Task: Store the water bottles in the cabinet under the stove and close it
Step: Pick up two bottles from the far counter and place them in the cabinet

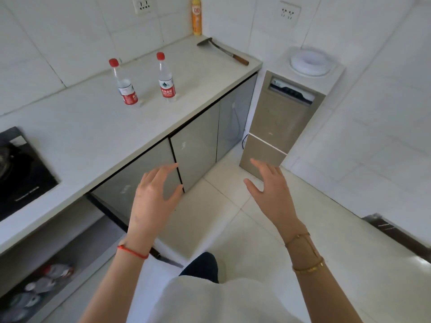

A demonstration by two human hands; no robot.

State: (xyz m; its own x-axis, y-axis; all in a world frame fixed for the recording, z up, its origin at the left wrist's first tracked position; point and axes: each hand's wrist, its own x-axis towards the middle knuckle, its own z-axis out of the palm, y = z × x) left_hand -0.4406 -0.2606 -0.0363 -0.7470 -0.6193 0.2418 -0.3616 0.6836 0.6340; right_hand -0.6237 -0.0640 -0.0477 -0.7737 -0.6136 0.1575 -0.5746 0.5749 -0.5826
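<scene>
Two clear water bottles with red caps stand upright on the white counter (93,127): the left bottle (124,86) and the right bottle (166,81). Below the stove (21,166), the cabinet (77,231) is open, its grey door (130,183) swung outward. Several bottles (42,283) lie inside on the cabinet floor. My left hand (154,199) hovers in front of the open door, fingers spread, holding nothing. My right hand (270,192) is raised over the floor, open and empty.
A knife (224,51) lies at the counter's far end by a yellow bottle (197,16) in the corner. A beige water dispenser (279,117) stands right of the cabinets. Tiled floor (303,229) spreads to the right; my knee (203,266) is below.
</scene>
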